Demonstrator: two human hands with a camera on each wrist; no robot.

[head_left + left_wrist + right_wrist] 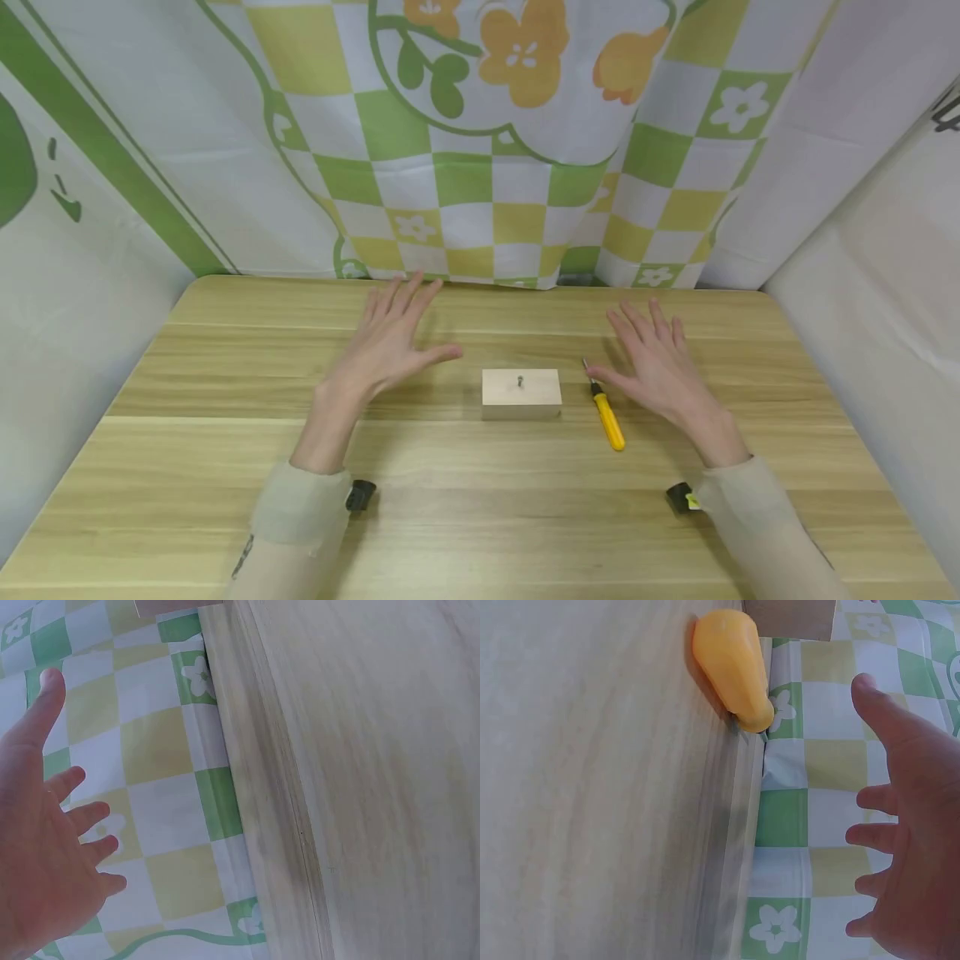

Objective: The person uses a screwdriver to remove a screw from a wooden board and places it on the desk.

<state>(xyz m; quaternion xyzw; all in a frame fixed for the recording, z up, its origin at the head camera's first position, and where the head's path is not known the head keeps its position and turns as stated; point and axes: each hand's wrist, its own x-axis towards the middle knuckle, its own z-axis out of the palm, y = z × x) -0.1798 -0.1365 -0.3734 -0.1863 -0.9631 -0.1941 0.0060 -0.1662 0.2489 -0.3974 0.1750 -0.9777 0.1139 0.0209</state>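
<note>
Beside block (504, 400) and yellow screwdriver (606, 412), both hands (384, 340) (662, 367) spread, empty, sleeve mark (243, 556) possibly lettering

And there on the table (487, 517), the block (521, 398) sits between the left hand (384, 350) and the right hand (662, 373), with the screw (520, 381) on its top and the screwdriver (605, 410) lying just to its right, handle towards the person, tip pointing away! Those 2 hands are out over the table, the left with its thumb nearest the block, the right just beyond the screwdriver, and behind everything, along the table's far edge, hangs the curtain (465, 179), side panels (90, 350) flanking left and right.
</note>
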